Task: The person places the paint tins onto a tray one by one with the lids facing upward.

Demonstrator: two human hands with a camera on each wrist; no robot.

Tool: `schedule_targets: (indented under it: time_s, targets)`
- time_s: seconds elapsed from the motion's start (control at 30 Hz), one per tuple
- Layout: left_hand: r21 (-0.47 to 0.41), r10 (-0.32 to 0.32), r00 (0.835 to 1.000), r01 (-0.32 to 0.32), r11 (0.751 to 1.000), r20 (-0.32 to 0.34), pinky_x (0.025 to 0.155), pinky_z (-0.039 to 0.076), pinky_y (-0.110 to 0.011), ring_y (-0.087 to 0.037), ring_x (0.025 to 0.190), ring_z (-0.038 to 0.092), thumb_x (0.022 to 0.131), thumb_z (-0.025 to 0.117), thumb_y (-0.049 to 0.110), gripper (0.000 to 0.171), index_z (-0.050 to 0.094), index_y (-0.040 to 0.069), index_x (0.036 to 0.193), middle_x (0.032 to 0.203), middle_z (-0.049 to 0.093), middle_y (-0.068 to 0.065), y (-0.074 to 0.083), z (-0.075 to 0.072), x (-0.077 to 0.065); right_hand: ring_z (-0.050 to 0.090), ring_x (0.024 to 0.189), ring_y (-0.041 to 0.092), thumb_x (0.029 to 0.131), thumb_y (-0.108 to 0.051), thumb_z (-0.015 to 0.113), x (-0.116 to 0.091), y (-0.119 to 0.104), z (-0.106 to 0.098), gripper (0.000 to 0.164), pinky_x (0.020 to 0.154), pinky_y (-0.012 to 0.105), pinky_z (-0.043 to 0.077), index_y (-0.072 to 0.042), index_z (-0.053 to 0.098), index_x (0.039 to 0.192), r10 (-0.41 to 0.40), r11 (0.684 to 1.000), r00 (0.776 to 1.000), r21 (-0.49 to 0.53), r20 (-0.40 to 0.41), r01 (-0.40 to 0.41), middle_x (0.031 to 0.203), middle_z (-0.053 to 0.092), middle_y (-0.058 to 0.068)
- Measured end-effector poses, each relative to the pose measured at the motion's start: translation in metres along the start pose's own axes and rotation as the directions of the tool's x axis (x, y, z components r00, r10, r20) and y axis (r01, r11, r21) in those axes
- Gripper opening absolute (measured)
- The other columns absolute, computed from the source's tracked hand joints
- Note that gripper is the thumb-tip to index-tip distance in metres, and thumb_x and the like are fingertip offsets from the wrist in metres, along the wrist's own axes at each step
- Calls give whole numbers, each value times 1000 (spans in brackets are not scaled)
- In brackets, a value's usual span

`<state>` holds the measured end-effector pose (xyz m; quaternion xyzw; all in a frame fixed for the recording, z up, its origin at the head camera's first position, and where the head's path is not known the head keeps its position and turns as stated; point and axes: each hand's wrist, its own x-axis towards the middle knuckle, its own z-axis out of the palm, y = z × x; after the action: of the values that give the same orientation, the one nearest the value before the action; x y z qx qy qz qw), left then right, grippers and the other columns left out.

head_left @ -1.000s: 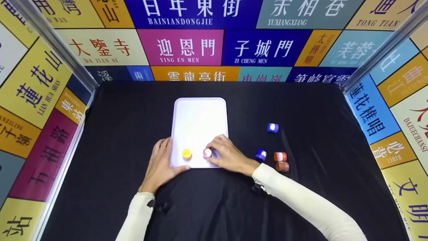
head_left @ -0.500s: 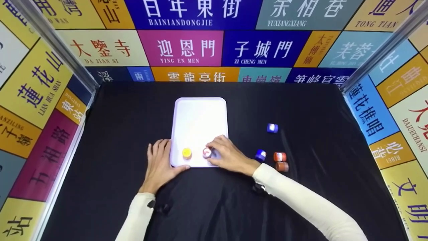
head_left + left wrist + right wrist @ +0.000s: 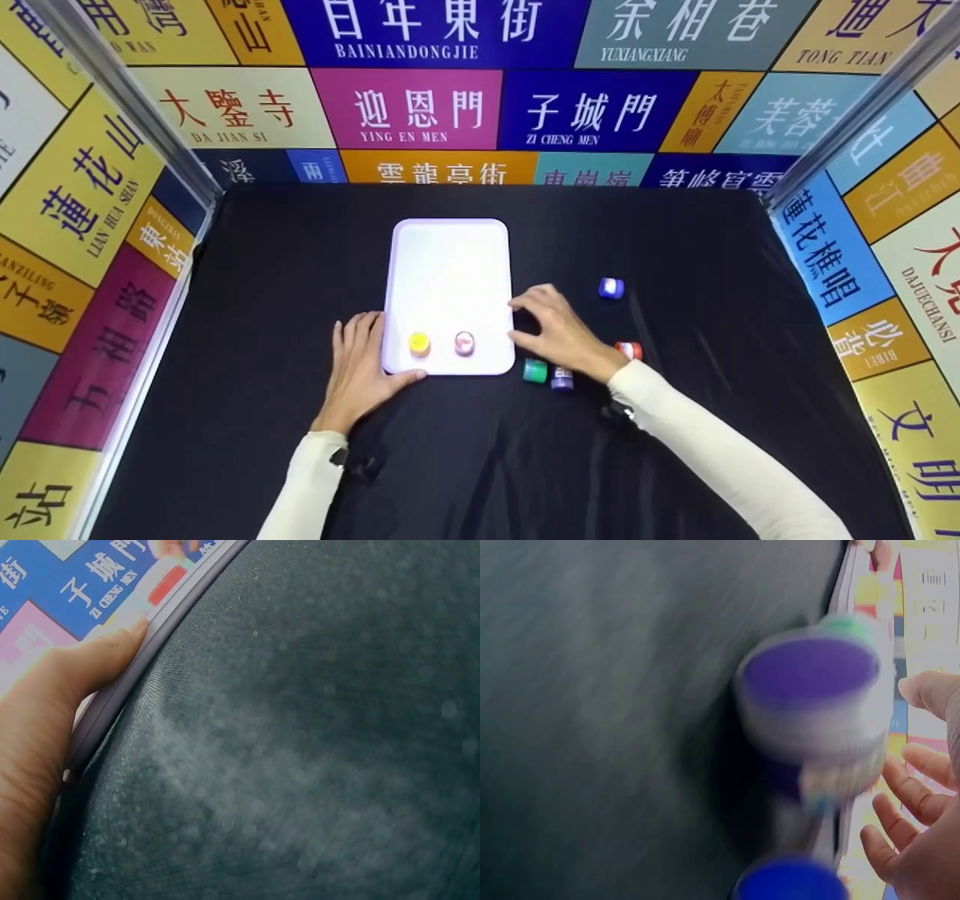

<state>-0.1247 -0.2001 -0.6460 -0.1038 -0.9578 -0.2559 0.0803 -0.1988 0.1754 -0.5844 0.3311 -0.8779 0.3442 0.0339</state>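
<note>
A white tray (image 3: 450, 277) lies on the black cloth. Near its front edge stand a small yellow jar (image 3: 419, 344) and a small jar with a pale, reddish top (image 3: 465, 343). At the tray's front left corner rests my left hand (image 3: 360, 371), fingers along the left side, thumb (image 3: 112, 656) on the front rim. Beside the right edge, my right hand (image 3: 559, 326) is spread with nothing held. Just below it lie a green jar (image 3: 535, 370) and a purple-lidded jar (image 3: 810, 675), blurred in the right wrist view.
Further right, a blue jar (image 3: 611, 288) lies by itself. A red jar (image 3: 628, 350) is partly hidden behind my right wrist. In the right wrist view a blue lid (image 3: 791, 881) shows at the bottom edge. Printed panels (image 3: 405, 109) enclose the table's back and sides.
My right hand has let go of the pale jar on the tray and moved right, off the tray. The green and purple jars have come into sight. My left hand stays put.
</note>
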Motion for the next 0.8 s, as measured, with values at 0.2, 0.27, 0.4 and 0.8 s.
schedule_targets:
  time_s: [0.2, 0.27, 0.4, 0.8]
  targets:
    - [2, 3, 1000, -3, 1000, -6, 135, 1, -64, -41, 156, 32, 80, 76, 87, 129, 38, 2, 169, 162, 46, -22, 0, 0, 0, 56, 124, 36, 93, -20, 89, -16, 22, -24, 46, 110, 50, 47, 2, 74, 131, 76, 997, 996, 5, -45, -76, 122, 72, 14]
    - [0, 5, 1000, -5, 1000, -10, 135, 2, -64, -41, 156, 32, 80, 75, 88, 129, 39, 2, 168, 162, 47, -22, 0, 0, 0, 56, 123, 37, 92, -19, 89, -19, 28, -33, 47, 109, 50, 46, 3, 74, 131, 99, 995, 993, 0, -67, -99, 123, 71, 16]
    - [-6, 6, 1000, -6, 1000, -13, 135, 3, -64, -41, 155, 32, 79, 76, 87, 129, 40, 1, 168, 161, 47, -22, 0, 0, -1, 56, 124, 37, 92, -19, 90, -24, 35, -51, 48, 110, 51, 45, 3, 74, 131, 156, 987, 983, -19, -94, -158, 124, 71, 17]
    - [2, 17, 1000, -17, 1000, -20, 134, 8, -63, -43, 152, 35, 78, 79, 85, 129, 42, -1, 166, 159, 48, -23, 0, 0, 1, 52, 128, 40, 91, -17, 90, -38, 54, -92, 49, 111, 54, 44, 5, 73, 131, 244, 966, 956, -41, -166, -254, 127, 72, 21]
